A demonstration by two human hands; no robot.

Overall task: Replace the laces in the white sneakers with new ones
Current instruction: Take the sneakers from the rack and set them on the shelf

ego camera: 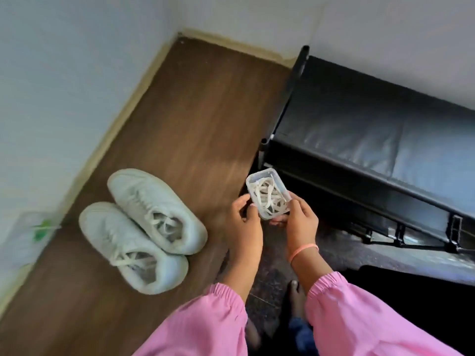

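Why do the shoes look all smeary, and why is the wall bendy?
Head view: motion blur smears the shoes and the green thing by the wall; the wide lens bends the skirting; the box of laces looks sharper.

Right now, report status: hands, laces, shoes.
Left hand and right hand both grip the clear box, new laces inside. Sneakers side by side on the floor, old laces still in. Nothing in the way.

Clear plastic container (268, 192), flat woven cloth laces (267, 196) inside. Sneakers (144, 227) matt white, scuffed. Floor (192, 119) wood-look brown, smooth. Bench (372, 129) glossy black leather-like. Sleeves (205, 327) pink cloth.
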